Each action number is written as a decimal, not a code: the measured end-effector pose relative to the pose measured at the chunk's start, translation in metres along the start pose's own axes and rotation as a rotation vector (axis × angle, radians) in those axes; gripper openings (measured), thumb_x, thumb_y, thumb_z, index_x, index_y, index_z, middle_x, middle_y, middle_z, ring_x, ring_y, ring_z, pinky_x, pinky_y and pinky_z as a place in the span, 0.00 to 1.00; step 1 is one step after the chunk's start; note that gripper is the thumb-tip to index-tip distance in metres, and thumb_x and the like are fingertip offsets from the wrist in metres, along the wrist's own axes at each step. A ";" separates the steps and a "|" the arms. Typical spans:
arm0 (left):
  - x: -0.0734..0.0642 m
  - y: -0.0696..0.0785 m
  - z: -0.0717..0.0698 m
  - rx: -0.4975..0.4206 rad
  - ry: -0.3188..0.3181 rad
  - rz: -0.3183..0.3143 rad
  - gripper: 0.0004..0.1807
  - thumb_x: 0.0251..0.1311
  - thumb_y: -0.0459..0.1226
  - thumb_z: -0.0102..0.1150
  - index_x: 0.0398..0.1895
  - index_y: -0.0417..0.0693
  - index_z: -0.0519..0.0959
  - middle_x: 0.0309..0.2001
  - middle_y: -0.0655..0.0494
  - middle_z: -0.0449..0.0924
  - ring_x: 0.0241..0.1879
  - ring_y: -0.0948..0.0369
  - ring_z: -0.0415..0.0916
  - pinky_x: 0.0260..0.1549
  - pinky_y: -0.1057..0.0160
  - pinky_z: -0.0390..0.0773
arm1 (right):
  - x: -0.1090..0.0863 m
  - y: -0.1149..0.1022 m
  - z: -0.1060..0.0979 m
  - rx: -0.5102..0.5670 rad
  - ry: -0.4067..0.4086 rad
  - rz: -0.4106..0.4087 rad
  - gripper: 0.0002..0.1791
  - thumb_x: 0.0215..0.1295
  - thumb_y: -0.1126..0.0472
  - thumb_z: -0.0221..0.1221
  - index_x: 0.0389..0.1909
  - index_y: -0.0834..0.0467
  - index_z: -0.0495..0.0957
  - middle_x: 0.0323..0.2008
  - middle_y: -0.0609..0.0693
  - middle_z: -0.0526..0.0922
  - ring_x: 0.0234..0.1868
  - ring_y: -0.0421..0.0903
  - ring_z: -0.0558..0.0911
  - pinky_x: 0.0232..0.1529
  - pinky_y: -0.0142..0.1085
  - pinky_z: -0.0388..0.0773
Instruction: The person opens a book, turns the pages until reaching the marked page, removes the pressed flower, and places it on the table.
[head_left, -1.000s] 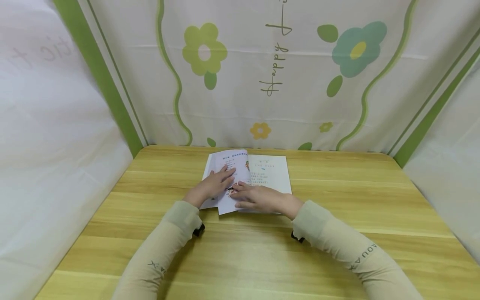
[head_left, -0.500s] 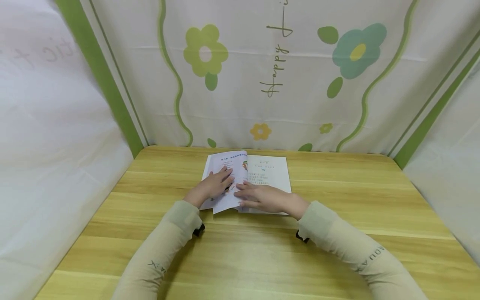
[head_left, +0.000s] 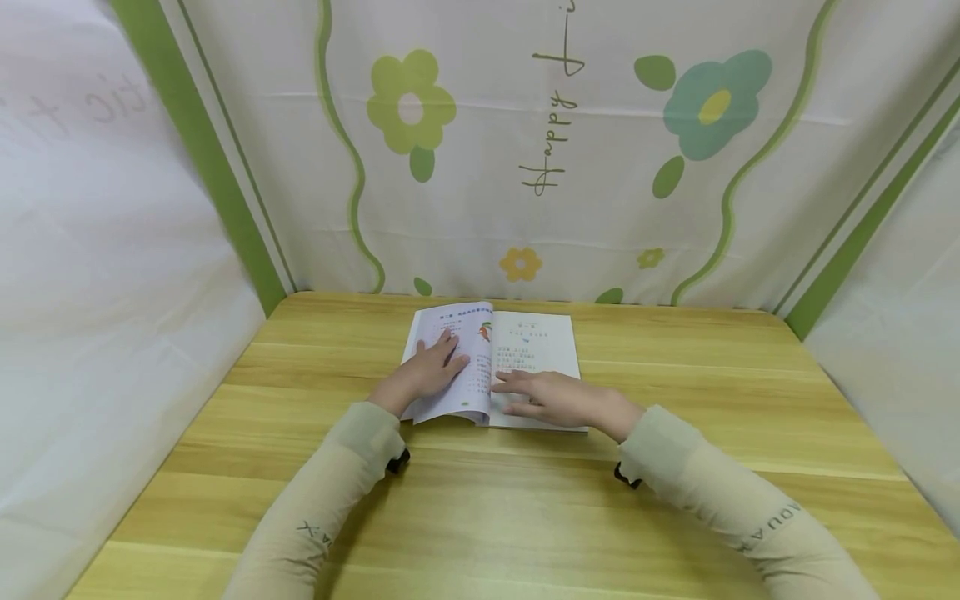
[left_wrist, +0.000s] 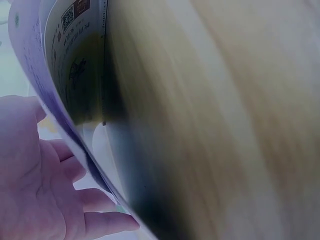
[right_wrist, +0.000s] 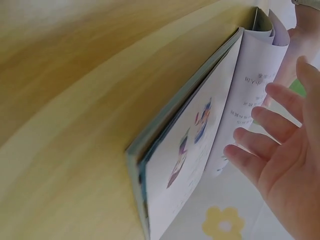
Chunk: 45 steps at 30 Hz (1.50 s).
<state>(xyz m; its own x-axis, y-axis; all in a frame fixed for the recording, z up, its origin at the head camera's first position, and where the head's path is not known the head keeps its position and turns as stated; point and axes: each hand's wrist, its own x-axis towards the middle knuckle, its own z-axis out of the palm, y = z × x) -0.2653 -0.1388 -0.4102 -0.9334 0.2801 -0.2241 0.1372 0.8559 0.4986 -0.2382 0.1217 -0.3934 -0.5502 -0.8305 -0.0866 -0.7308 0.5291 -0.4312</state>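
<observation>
A book (head_left: pixel 534 335) lies spread on the table, with print and small coloured pictures on its pages. My left hand (head_left: pixel 426 372) rests on its left page (head_left: pixel 476 379), fingers extended; that page bulges up near the spine. Over the lower part of the right-hand page is my right hand (head_left: pixel 553 398), fingers spread and nothing between them. In the right wrist view, the right fingers (right_wrist: pixel 272 120) stand apart beside the page fold. The left wrist view shows the left palm (left_wrist: pixel 30 185) against the lifted page edges, with the cover (left_wrist: pixel 75 75) beneath.
The wooden table (head_left: pixel 480 517) runs up to a white cloth wall (head_left: pixel 480 208) with printed flowers and green bands. More cloth hangs at the left and right. Both forearms, in pale sleeves, reach in from the front edge.
My right hand has slid right, off the turned leaf and over the right-hand page. The leaf has settled leftward under my left hand, which has barely moved.
</observation>
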 end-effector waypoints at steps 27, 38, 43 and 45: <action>0.002 -0.001 -0.003 0.031 -0.051 0.004 0.41 0.75 0.62 0.46 0.83 0.58 0.53 0.80 0.34 0.42 0.79 0.37 0.34 0.72 0.33 0.36 | -0.032 0.028 0.003 0.021 -0.137 0.191 0.39 0.69 0.52 0.68 0.76 0.59 0.66 0.80 0.60 0.54 0.79 0.62 0.53 0.73 0.57 0.58; -0.001 -0.002 -0.005 -0.001 -0.076 -0.046 0.42 0.74 0.61 0.50 0.84 0.57 0.51 0.80 0.33 0.34 0.74 0.25 0.29 0.68 0.24 0.41 | -0.040 0.034 -0.001 0.045 -0.144 0.226 0.39 0.66 0.59 0.69 0.76 0.59 0.66 0.79 0.62 0.53 0.78 0.65 0.52 0.73 0.59 0.55; -0.002 -0.003 -0.005 0.000 -0.094 -0.052 0.44 0.73 0.62 0.50 0.84 0.56 0.50 0.81 0.34 0.33 0.75 0.26 0.27 0.68 0.25 0.39 | -0.045 0.032 -0.005 0.044 -0.164 0.250 0.41 0.65 0.61 0.70 0.77 0.59 0.65 0.79 0.61 0.54 0.78 0.63 0.53 0.74 0.58 0.54; -0.003 -0.003 -0.005 0.003 -0.097 -0.051 0.44 0.73 0.61 0.50 0.84 0.55 0.50 0.81 0.34 0.34 0.75 0.26 0.27 0.69 0.26 0.39 | -0.046 0.031 -0.007 0.041 -0.170 0.257 0.40 0.65 0.60 0.70 0.77 0.58 0.65 0.79 0.61 0.54 0.78 0.63 0.54 0.74 0.58 0.54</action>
<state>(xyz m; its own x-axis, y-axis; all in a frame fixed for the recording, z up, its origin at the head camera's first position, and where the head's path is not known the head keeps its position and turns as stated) -0.2642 -0.1444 -0.4069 -0.9028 0.2769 -0.3289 0.0918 0.8715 0.4817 -0.2383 0.1775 -0.3964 -0.6369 -0.6897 -0.3445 -0.5581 0.7208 -0.4110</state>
